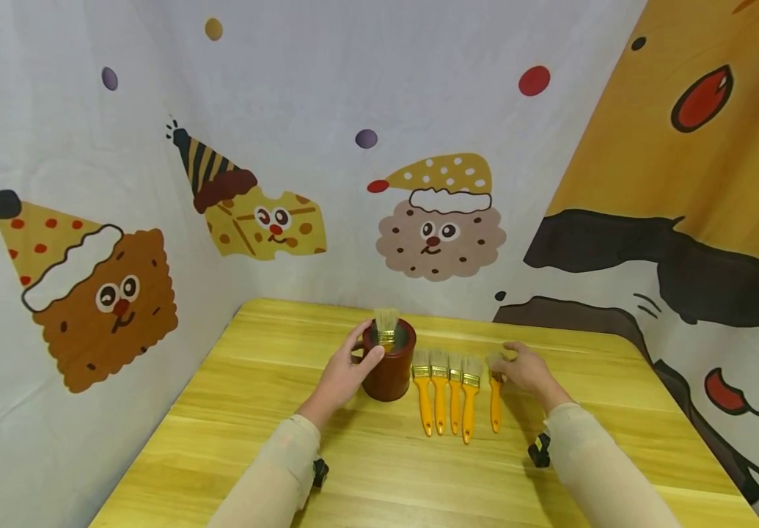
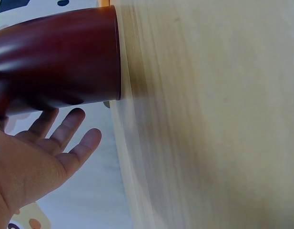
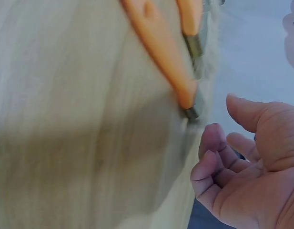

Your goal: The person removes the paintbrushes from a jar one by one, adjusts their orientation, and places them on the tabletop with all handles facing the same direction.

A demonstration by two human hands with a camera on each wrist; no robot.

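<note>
In the head view a dark red mug (image 1: 389, 378) stands upright on the table, its handle to the left. One paintbrush (image 1: 386, 323) stands in it, bristles up. My left hand (image 1: 346, 370) holds the mug at its left rim between thumb and forefinger; in the left wrist view its other fingers (image 2: 73, 126) spread loosely beside the mug wall. My right hand (image 1: 527, 369) is at the bristle end of a paintbrush (image 1: 496, 403) lying on the table. In the right wrist view its thumb and bent fingers stand apart, with a gap to that brush's orange handle (image 3: 161, 52).
Several orange-handled paintbrushes (image 1: 440, 396) lie side by side right of the mug, bristles away from me. The wooden table (image 1: 379, 469) ends at a cartoon-printed cloth (image 1: 326, 88) behind and at the left.
</note>
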